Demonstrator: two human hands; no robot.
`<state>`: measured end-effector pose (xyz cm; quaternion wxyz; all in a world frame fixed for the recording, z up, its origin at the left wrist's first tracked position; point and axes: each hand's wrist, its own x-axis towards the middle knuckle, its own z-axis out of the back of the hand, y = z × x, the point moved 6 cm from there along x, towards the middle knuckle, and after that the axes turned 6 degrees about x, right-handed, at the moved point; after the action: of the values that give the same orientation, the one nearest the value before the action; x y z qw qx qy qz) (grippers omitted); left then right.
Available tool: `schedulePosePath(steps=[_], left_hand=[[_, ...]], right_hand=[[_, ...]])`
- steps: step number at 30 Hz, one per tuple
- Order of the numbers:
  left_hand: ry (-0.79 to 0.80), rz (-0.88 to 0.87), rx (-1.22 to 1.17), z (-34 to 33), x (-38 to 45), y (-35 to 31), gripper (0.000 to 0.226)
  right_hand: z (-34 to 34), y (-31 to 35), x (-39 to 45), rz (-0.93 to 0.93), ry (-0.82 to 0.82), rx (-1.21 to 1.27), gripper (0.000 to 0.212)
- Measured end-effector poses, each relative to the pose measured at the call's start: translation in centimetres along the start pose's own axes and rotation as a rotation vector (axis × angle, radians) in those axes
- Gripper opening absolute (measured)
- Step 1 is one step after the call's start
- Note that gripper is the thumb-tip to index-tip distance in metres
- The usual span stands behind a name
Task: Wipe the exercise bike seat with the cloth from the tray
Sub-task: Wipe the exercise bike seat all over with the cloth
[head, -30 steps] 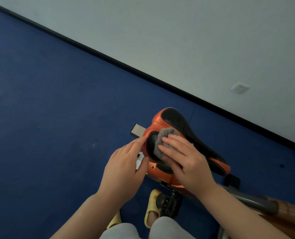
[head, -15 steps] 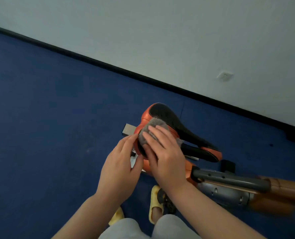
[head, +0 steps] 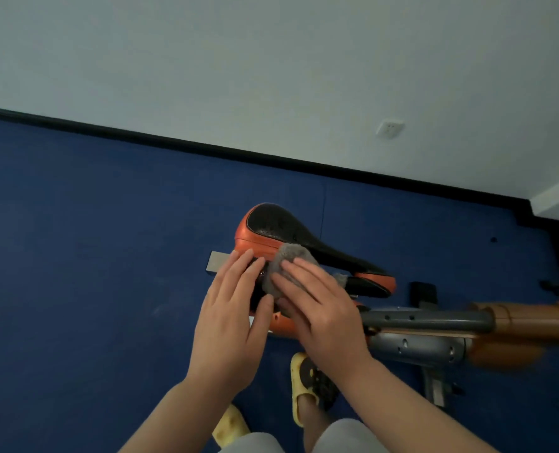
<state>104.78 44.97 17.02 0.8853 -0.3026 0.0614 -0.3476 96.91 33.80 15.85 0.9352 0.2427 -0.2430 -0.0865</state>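
Note:
The orange and black exercise bike seat [head: 281, 228] stands in the middle of the view, its nose pointing right. A grey cloth [head: 288, 261] lies bunched on the seat's near half. My right hand [head: 317, 308] presses flat on the cloth, fingers spread over it. My left hand [head: 230, 317] rests on the seat's left rear edge, fingers extended and touching the rim beside the cloth. The near half of the seat is mostly hidden under both hands.
The bike's grey post and brown frame [head: 467, 325] run off to the right. Blue carpet [head: 91, 256] covers the floor up to a black skirting and a white wall with a socket [head: 389, 129]. My feet in yellow slippers [head: 302, 385] stand below the seat.
The view has swung right and up, showing more of the bike frame. My right hand has slid the cloth along the seat's near half; the left hand has stayed at the seat's rear edge.

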Motion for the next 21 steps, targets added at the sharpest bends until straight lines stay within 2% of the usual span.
schedulePosePath(steps=[5,9,11,16,21], left_hand=[[0.017,-0.049,0.055,-1.0,0.5,-1.0,0.049],[0.053,-0.087,0.089,-1.7,0.6,-2.2,0.051],[0.089,-0.109,0.121,-2.0,0.4,-2.3,0.053],[0.097,-0.113,0.13,-2.3,0.6,-2.9,0.053],[0.122,-0.132,0.137,-3.0,0.7,-3.4,0.053]], right_hand=[[0.5,-1.0,-0.6,-0.176,-0.1,0.013,0.031],[0.7,-1.4,-0.8,-0.036,0.024,0.024,0.034],[2.5,-3.4,-2.1,-0.028,0.007,-0.028,0.032],[2.3,-3.8,-2.9,-0.207,-0.083,-0.016,0.034],[3.0,-3.7,-2.6,-0.055,0.022,-0.04,0.034]])
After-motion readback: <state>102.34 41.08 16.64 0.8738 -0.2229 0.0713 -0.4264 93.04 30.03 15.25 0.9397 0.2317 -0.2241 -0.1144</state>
